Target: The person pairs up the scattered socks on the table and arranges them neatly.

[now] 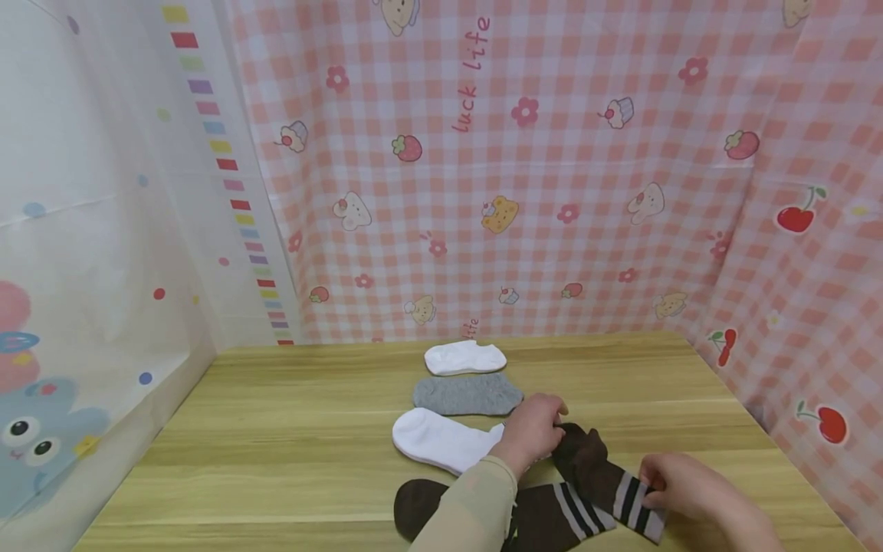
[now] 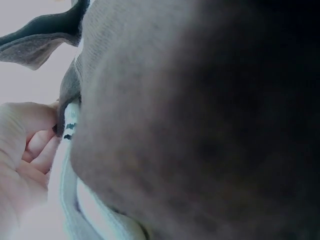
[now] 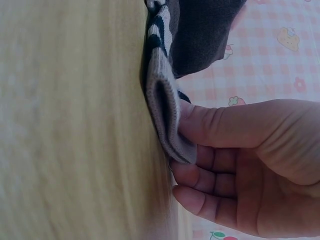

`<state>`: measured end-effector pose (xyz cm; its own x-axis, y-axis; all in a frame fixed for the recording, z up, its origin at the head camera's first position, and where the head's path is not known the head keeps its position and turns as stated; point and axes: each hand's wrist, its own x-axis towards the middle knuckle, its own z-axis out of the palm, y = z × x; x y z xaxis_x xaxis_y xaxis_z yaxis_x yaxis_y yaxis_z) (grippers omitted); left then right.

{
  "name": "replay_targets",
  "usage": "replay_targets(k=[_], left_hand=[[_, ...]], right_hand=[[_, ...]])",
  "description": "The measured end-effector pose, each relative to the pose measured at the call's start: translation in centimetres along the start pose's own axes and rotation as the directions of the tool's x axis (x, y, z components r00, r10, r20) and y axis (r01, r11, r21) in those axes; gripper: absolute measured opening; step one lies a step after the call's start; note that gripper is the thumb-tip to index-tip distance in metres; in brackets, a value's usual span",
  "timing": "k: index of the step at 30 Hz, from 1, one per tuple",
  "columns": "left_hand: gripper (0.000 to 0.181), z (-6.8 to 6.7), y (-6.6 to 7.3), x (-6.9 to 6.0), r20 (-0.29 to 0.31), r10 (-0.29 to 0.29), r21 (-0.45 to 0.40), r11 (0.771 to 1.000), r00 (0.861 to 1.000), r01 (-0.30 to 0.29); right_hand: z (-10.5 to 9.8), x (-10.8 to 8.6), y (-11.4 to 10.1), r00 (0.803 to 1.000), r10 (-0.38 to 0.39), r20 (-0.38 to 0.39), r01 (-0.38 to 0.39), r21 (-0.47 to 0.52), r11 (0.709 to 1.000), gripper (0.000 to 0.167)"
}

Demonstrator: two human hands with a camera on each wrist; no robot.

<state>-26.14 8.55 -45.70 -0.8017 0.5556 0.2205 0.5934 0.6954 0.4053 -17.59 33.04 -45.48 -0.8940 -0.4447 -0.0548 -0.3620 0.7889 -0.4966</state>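
A dark brown sock (image 1: pixel 600 475) with grey and black cuff stripes lies at a slant on the right side of the row. My right hand (image 1: pixel 697 491) pinches its striped cuff (image 3: pixel 172 117) between thumb and fingers, low over the wood. At the sock's other end, my left hand (image 1: pixel 534 433) grips the dark fabric with curled fingers; blurred brown cloth (image 2: pixel 150 100) fills much of the left wrist view. A second brown striped sock (image 1: pixel 545 514) lies nearer, partly hidden under my left forearm. A white sock (image 1: pixel 434 437) is partly covered by the left hand.
Farther back on the wooden table (image 1: pixel 276 429) lie a grey sock (image 1: pixel 469 395) and a small white sock (image 1: pixel 465 359), in line with the others. A pink checked curtain (image 1: pixel 497 253) hangs behind the table, and a white patterned cloth (image 1: pixel 103 230) hangs at the left.
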Motion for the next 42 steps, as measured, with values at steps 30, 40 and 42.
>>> replay_targets(k=[30,40,42], left_hand=[[0.009,0.0,-0.5,-0.5,-0.201,-0.17,-0.398,0.914,0.965,0.079],[0.005,-0.5,-0.2,-0.7,-0.249,-0.221,-0.474,0.877,0.943,0.08],[0.006,-0.7,-0.1,-0.8,-0.253,-0.234,-0.498,0.863,0.939,0.081]], right_hand=[[-2.7,-1.5,0.2,0.988,0.039,-0.151,-0.024,0.096,0.995,0.01],[-3.5,-2.3,0.2,0.932,0.151,-0.33,-0.127,0.093,0.987,0.005],[-3.7,-2.4,0.1,0.915,0.167,-0.368,-0.146,0.085,0.986,0.006]])
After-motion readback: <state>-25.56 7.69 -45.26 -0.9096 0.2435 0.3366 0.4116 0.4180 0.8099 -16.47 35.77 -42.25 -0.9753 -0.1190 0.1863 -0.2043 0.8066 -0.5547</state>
